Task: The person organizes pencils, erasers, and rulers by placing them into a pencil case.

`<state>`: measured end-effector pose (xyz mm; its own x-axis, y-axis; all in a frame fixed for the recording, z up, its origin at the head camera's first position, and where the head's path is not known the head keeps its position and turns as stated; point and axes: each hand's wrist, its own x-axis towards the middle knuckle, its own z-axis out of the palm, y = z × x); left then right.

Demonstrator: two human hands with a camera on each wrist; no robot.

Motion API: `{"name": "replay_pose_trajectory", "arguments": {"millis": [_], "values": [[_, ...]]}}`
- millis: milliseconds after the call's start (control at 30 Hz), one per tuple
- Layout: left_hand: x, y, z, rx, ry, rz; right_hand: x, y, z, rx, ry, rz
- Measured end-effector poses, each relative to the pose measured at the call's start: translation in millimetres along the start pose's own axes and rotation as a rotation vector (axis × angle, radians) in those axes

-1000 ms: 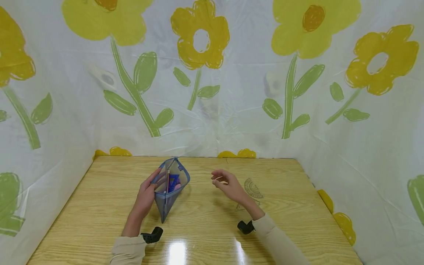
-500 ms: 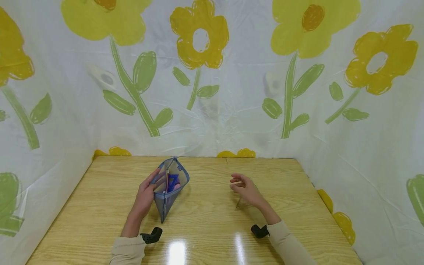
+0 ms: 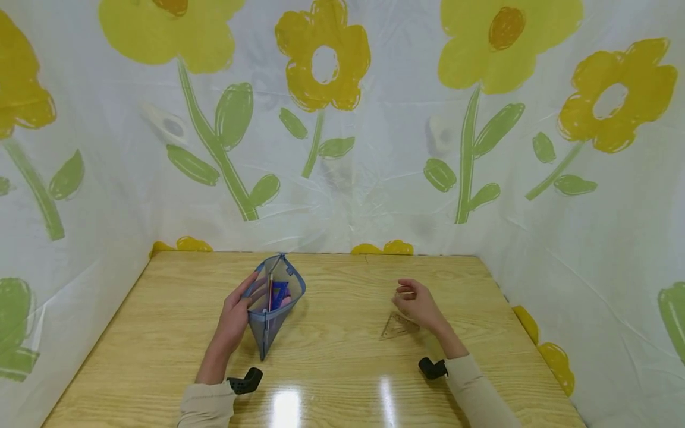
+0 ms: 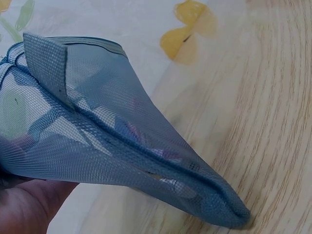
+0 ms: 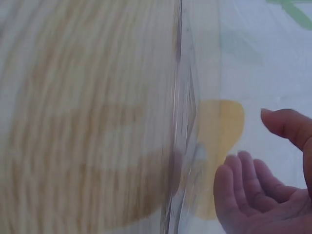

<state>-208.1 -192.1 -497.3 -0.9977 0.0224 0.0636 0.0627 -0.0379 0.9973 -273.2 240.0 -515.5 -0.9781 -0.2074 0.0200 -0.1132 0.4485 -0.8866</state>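
Note:
My left hand [image 3: 235,312] grips a blue mesh pencil case [image 3: 259,333] by its left side, its mouth spread wide. Inside the case lie a pencil [image 3: 270,291], a blue set square [image 3: 278,294] and a pink item [image 3: 286,301]. In the left wrist view, the mesh case [image 4: 141,141] tapers down toward the table, contents blurred through the mesh. My right hand [image 3: 423,306] hovers above the table at right, fingers loosely bent and holding nothing. Just below it lies a clear set square [image 3: 397,326]. The right wrist view shows thumb and fingers [image 5: 253,190] apart, beside clear plastic [image 5: 185,107].
The wooden table [image 3: 332,368] is enclosed by a white curtain [image 3: 385,166] printed with yellow flowers along its back and sides. Black wrist cameras sit on both wrists, the left one [image 3: 246,380] close to the case's lower tip.
My right hand has moved right from the middle of the table, passing over the clear set square and now covering where a clear protractor showed. The left hand and pencil case have stayed put.

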Motion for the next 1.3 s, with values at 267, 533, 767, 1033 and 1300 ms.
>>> {"name": "replay_pose_trajectory", "arguments": {"millis": [267, 533, 767, 1033, 1300], "values": [[0.7, -0.1, -0.1, -0.007, 0.005, 0.000, 3.5, 2.1, -6.4, -0.131, 0.066, 0.093], [1.3, -0.2, 0.0, 0.003, 0.002, 0.009, 5.2, 4.6, -6.2, -0.189, 0.031, 0.141], [1.6, -0.6, -0.2, 0.000, 0.001, 0.000, 5.9, 1.9, -4.6, -0.286, 0.040, 0.141], [1.0, -0.4, -0.1, 0.005, -0.003, 0.000, 7.8, -0.2, -5.2, -0.321, 0.015, 0.185], [0.4, 0.8, 0.4, 0.021, 0.005, 0.000, 8.4, -1.3, -5.7, -0.314, 0.008, 0.203]]}}
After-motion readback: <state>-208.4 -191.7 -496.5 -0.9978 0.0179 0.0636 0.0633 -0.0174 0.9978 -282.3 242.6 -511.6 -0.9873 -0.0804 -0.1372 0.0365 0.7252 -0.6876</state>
